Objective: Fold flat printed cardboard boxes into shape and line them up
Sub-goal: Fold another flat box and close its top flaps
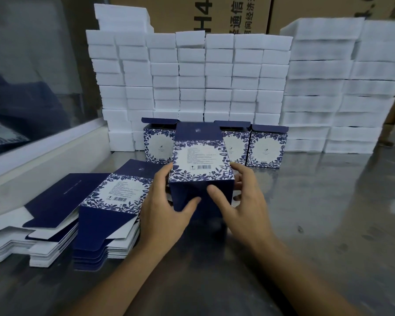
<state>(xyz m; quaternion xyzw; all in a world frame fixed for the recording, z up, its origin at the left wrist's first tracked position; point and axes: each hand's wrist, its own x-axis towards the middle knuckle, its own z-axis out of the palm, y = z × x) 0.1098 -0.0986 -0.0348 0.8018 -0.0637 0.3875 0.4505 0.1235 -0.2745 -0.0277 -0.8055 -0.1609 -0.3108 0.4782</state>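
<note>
A blue-and-white floral printed box (pixel 201 165) is held above the metal table, folded into shape, its barcode panel facing up and its dark blue end toward me. My left hand (pixel 167 208) grips its left side, thumb on the dark end. My right hand (pixel 242 201) grips its right side, thumb pressing the same end. Behind it three folded boxes stand in a row with top flaps open: one at the left (pixel 156 144), one in the middle (pixel 237 144), one at the right (pixel 266 148). A stack of flat boxes (pixel 110 213) lies at my left.
A second pile of flat blanks (pixel 39 224), dark side up, lies further left. White foam blocks (pixel 214 83) are stacked high along the back, with taller stacks (pixel 333 87) at the right. Brown cartons stand behind. A glass partition (pixel 32 76) borders the steel table (pixel 328 213) on the left.
</note>
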